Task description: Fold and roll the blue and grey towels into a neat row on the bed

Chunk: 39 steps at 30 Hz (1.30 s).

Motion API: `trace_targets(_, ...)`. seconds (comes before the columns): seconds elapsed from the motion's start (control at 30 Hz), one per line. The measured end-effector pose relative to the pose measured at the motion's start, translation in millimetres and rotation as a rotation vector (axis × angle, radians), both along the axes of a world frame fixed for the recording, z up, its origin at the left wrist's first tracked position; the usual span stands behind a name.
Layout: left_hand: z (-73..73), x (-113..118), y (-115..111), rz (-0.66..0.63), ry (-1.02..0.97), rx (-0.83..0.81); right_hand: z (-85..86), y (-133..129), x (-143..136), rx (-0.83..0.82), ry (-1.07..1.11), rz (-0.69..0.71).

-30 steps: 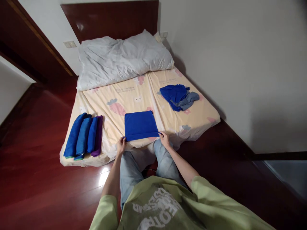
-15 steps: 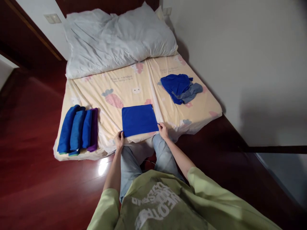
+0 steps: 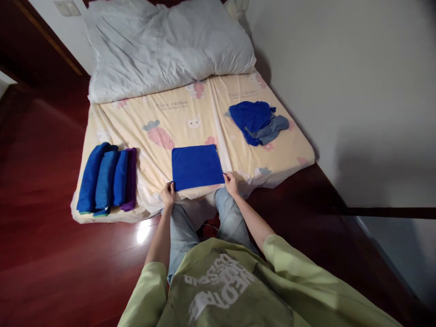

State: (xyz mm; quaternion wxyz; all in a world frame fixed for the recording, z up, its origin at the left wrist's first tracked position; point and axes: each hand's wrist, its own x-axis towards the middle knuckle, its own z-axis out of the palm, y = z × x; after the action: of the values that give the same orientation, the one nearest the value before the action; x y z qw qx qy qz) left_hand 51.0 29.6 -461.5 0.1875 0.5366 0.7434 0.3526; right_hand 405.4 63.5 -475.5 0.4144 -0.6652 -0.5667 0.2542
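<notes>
A flat blue cloth (image 3: 196,166), roughly rectangular, lies on the bed near its front edge. My left hand (image 3: 168,194) pinches its near left corner. At the near right corner, the fingers of my right hand (image 3: 231,183) are closed on the same cloth. To the left lie several rolled or folded cloths side by side: blue ones (image 3: 91,179) and a purple one (image 3: 131,179). A crumpled blue cloth (image 3: 250,119) with a grey cloth (image 3: 272,130) rests on the right part of the bed.
A large pale pillow or quilt (image 3: 170,45) covers the back of the bed (image 3: 184,127). A grey wall (image 3: 340,91) stands on the right. Dark red floor (image 3: 41,204) shows to the left, and my legs are against the bed's front.
The view has shifted slightly. The near edge of the blue cloth looks straighter and its near fold line no longer shows. Both hands still hold its near corners.
</notes>
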Motion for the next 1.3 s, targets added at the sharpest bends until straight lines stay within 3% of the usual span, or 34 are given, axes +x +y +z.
trace_targets(0.27,2.9,1.0,-3.2,-0.015,0.001,0.007,-0.2,-1.4,-0.2,0.004,0.008,-0.017)
trace_targets(1.0,-10.2,6.1,-0.5,0.025,0.04,0.0,0.7,2.9,-5.8,-0.091,-0.097,-0.026)
trace_targets(1.17,-10.9,7.4,0.7,0.055,0.084,0.056,8.7,-0.7,-7.1,0.035,-0.214,-0.007)
trace_targets(1.3,-7.6,9.1,-0.8,-0.098,0.131,0.091,13.3,-3.6,-8.5,0.067,-0.251,0.121)
